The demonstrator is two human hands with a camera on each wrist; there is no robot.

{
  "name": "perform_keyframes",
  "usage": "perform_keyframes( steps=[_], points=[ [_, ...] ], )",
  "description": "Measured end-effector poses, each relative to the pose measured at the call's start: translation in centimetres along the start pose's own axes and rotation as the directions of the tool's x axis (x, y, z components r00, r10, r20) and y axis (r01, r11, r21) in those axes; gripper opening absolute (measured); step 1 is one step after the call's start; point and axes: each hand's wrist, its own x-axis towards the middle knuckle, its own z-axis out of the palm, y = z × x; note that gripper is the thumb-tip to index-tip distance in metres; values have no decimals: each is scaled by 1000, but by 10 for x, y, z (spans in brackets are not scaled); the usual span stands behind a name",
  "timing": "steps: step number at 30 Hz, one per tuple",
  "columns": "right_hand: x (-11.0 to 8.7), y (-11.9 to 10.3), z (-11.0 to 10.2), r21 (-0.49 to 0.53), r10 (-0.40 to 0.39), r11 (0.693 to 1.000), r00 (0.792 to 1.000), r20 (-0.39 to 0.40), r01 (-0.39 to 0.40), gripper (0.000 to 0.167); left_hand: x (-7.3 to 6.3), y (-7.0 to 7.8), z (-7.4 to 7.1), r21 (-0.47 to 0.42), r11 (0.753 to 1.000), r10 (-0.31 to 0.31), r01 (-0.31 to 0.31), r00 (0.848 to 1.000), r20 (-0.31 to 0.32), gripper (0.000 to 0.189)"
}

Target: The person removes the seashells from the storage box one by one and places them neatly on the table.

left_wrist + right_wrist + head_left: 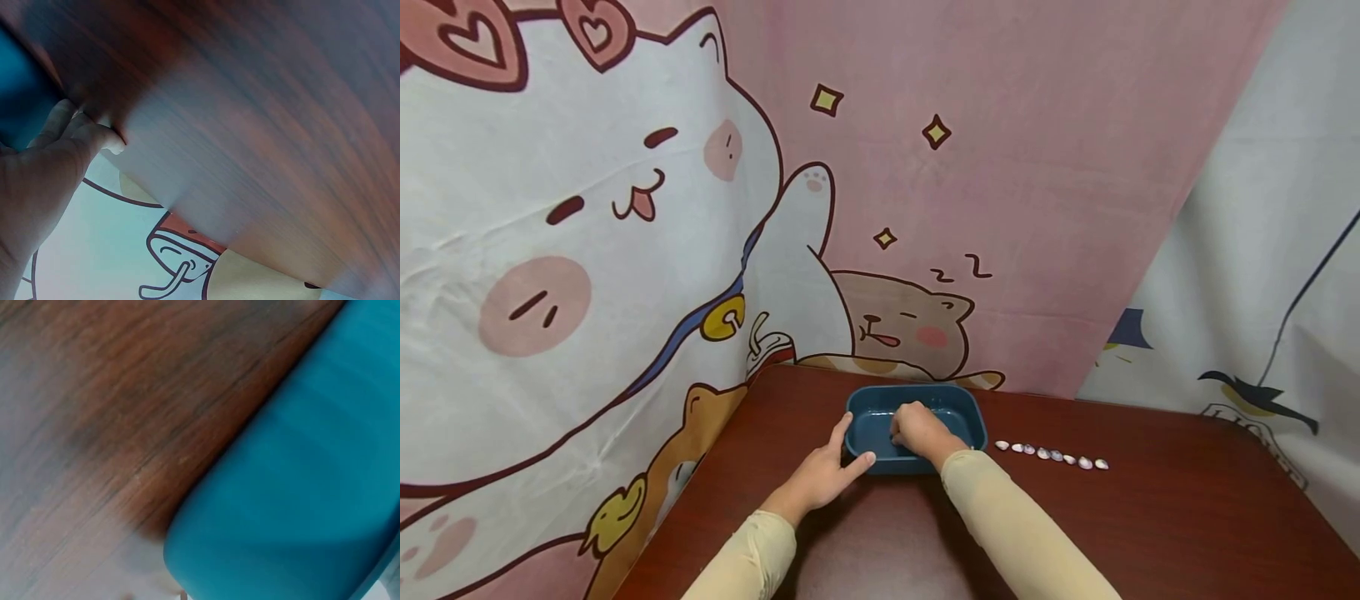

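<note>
A blue rectangular basin with rounded corners stands on the table, with a wet shine on its inner floor. My left hand rests at its near left corner, thumb along the front side and straightened fingers by the left side. In the left wrist view, those fingers reach down beside the basin. My right hand is inside the basin, knuckles up and fingers curled; I cannot tell whether something is in them. The right wrist view shows only the basin's outer wall and the table.
Several small pale and purplish seashells lie in a row to the right of the basin. The dark red-brown wooden table ends at a cloth backdrop printed with cartoon cats, close behind the basin.
</note>
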Motion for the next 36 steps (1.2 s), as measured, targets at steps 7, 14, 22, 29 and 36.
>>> perform_keyframes(
  steps=[7, 14, 22, 29, 36],
  points=[
    [-3, 1, -2, 7, -11, 1000, 1000, 19, 11, 8, -1, 1, 0, 1, 1000, 3, -3, 1000, -2, 96],
    [-3, 3, -2, 12, -27, 1000, 1000, 12, 27, 8, -2, 3, -1, -2, 1000, 3, -3, 1000, -5, 93],
    [-7, 4, -5, -40, -23, 999, 1000, 7, 23, 5, -2, 5, 0, 2, 1000, 1, -1, 1000, -8, 95],
    [-13, 13, -9, -61, -39, 997, 999, -8, 38, 8, 1, 4, 3, 11, 1000, -13, 13, 1000, -2, 94],
    [-24, 25, -18, 26, -35, 999, 998, -55, 37, 24, -1, 0, 3, 6, 1000, -23, 23, 1000, -14, 96]
  ],
)
